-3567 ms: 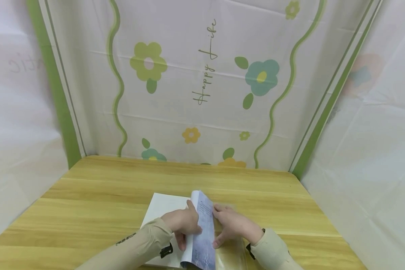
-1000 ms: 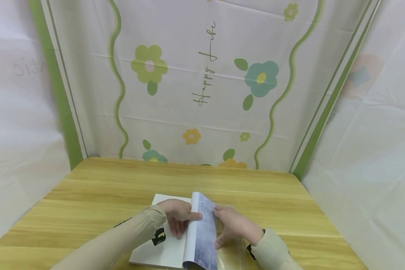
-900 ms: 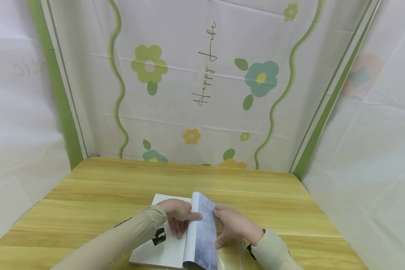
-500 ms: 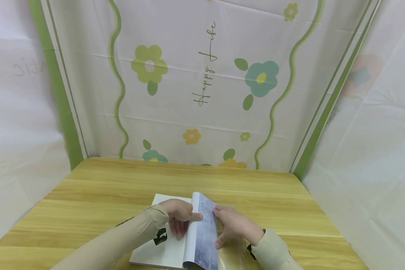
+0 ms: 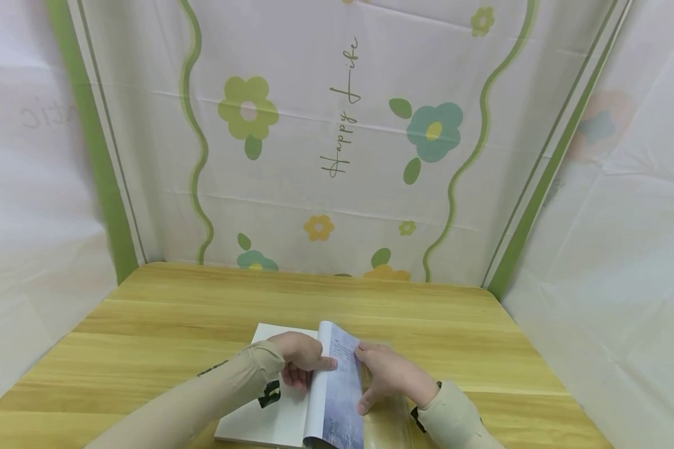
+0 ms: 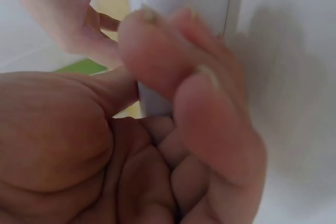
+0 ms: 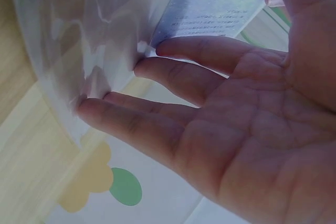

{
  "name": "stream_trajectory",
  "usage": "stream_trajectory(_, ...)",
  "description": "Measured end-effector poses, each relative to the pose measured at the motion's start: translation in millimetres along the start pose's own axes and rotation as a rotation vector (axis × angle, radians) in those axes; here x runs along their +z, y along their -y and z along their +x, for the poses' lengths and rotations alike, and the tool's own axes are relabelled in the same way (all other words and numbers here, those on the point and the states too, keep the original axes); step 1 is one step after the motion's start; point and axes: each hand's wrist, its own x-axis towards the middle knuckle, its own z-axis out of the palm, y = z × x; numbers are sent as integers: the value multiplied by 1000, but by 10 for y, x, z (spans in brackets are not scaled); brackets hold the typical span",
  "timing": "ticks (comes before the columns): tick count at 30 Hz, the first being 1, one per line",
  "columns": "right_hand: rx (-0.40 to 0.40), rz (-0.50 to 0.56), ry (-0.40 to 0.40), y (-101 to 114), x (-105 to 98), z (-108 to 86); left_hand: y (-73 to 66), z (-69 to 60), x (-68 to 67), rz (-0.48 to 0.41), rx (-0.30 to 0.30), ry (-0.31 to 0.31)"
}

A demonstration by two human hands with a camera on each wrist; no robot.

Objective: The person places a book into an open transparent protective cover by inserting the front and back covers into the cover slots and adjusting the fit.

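A white book block (image 5: pixel 264 418) lies near the table's front edge. Its blue-violet printed cover (image 5: pixel 342 390) is bent over at the right. My left hand (image 5: pixel 300 358) pinches the rolled edge, thumb on the printed face, other fingers curled on the white side; the left wrist view shows this hand (image 6: pixel 152 150) close up. Fingertips and thumb of my right hand (image 5: pixel 393 377) touch the cover's right edge. In the right wrist view its extended fingers also touch a clear plastic sheet (image 7: pixel 89 35), which lies under this hand (image 7: pixel 236 114).
The wooden table (image 5: pixel 202 299) reaches back to a white flowered curtain (image 5: pixel 292 156). More white cloth hangs at the left (image 5: pixel 28 206) and right (image 5: pixel 612 249) sides.
Since the oldest frame my left thumb has swung over the printed face, and that forearm has shifted left, uncovering more of the white block. Over the last second both hands have barely moved.
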Motion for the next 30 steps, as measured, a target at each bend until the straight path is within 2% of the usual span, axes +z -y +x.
stream_trajectory(16, -1, 6, -4, 1, 3, 6, -67, -14, 13, 41, -46, -26)
stream_trajectory(25, 6, 0, -2, -7, 12, 7, -120, -20, 31, 35, -83, -48)
stream_trajectory(30, 4, 8, -8, -13, 18, 9, -162, -17, 48, 89, -103, -75)
